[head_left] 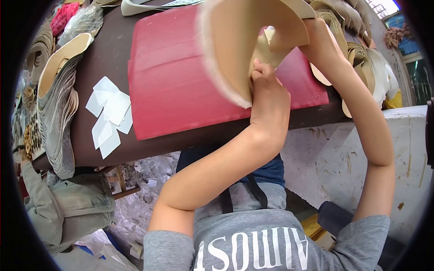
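A curved tan piece (233, 45) that looks like a shoe upper is held up before me, bent round on itself and partly smeared by motion. One long edge is pale and fuzzy. My left hand (270, 92) grips it low down, thumb and fingers pressed together near an opening in the curve. At its upper right end, my right hand (320, 43) has hold of it too; those fingers are mostly hidden behind the piece. Beneath both hands lies a red mat (176, 90) on the dark brown table (101, 58).
White cut pieces (108, 106) lie left of the mat. Stacked shoe-shaped pieces (58, 108) stand along the table's left side, with more tan stacks (359, 63) at the right. A person in a grey-green jacket (83, 201) is at lower left. A white ledge (361, 149) adjoins on the right.
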### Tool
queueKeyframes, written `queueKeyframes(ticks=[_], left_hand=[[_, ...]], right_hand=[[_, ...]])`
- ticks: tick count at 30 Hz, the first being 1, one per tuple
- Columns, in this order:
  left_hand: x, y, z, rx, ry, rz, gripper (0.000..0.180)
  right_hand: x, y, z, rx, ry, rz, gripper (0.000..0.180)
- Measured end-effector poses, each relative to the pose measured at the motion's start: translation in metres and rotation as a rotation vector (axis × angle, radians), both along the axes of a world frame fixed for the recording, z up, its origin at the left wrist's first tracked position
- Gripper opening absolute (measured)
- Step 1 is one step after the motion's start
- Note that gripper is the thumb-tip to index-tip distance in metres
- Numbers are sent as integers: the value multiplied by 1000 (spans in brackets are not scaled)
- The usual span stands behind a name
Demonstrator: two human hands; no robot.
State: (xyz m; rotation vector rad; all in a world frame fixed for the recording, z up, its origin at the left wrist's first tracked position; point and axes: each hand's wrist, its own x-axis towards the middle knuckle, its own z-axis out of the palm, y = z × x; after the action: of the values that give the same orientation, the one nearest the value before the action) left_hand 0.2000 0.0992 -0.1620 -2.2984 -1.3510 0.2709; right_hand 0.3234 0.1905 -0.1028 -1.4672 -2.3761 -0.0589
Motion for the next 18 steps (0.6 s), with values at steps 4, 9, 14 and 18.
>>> queueKeyframes(ticks=[4,9,14,18], left_hand=[[9,-1,-23,158,-219,132,42],[19,14,-23,151,-404,168,49],[27,18,-18,124,-199,125,46],[42,31,-31,211,-445,205,39]], right_hand=[[30,5,-33,30,63,-73,22],[41,13,-51,184,-6,-101,21],[42,3,-58,185,-32,-216,17],[37,6,-57,304,-180,-250,15]])
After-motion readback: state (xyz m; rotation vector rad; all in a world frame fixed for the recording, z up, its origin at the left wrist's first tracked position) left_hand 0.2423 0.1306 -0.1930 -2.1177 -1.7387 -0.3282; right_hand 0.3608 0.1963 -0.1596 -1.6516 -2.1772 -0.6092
